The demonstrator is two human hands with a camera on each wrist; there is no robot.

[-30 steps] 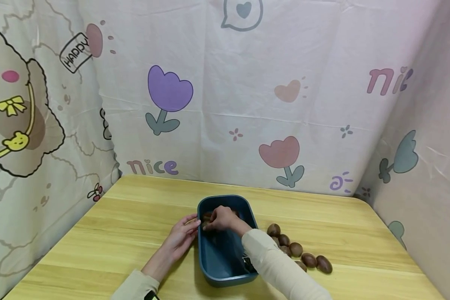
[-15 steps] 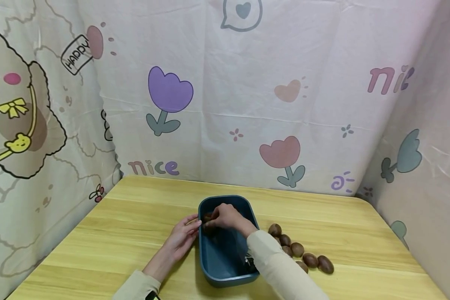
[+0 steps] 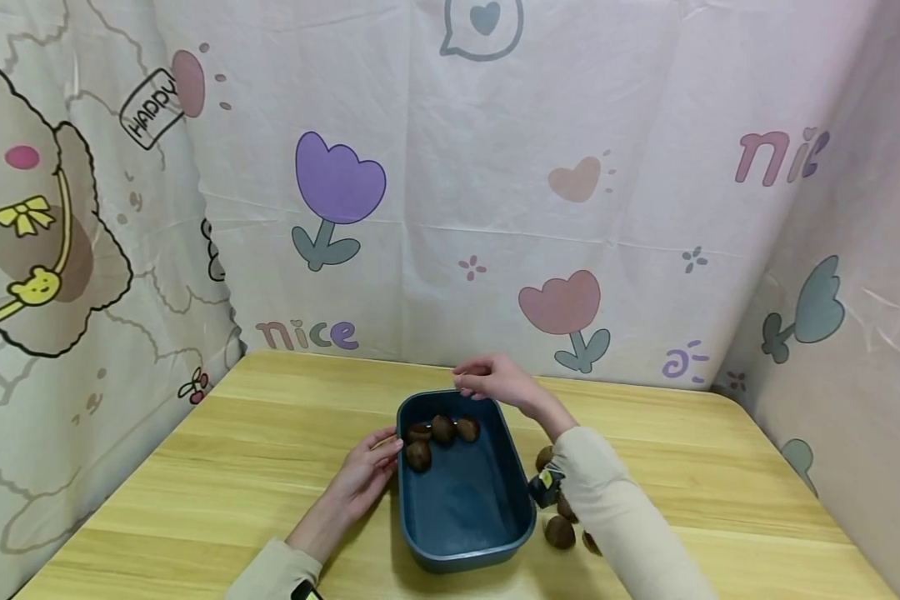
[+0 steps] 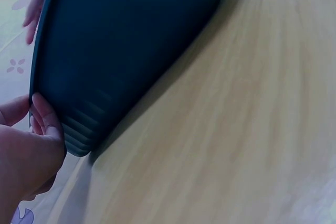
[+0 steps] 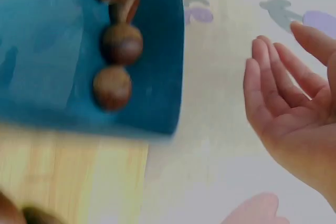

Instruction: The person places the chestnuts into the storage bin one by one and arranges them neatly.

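Right grip [image 3: 501,385] empty, fingers relaxed, at far end of blue container [image 3: 461,553]; loose nuts [image 3: 560,533] lie to its right, nearer this grip; left grip [image 3: 366,477], unclenched, touches container.

The head view is evenly bright; left wrist dim, container [image 4: 121,40] shadowing table [image 4: 236,135]; right wrist hazy, nuts [image 5: 112,88] blurred.

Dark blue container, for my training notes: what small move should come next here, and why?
Perhaps move the right grip to a loose brown piece beside the container: the grip looks empty near the container's far end, and only four brown pieces show inside.
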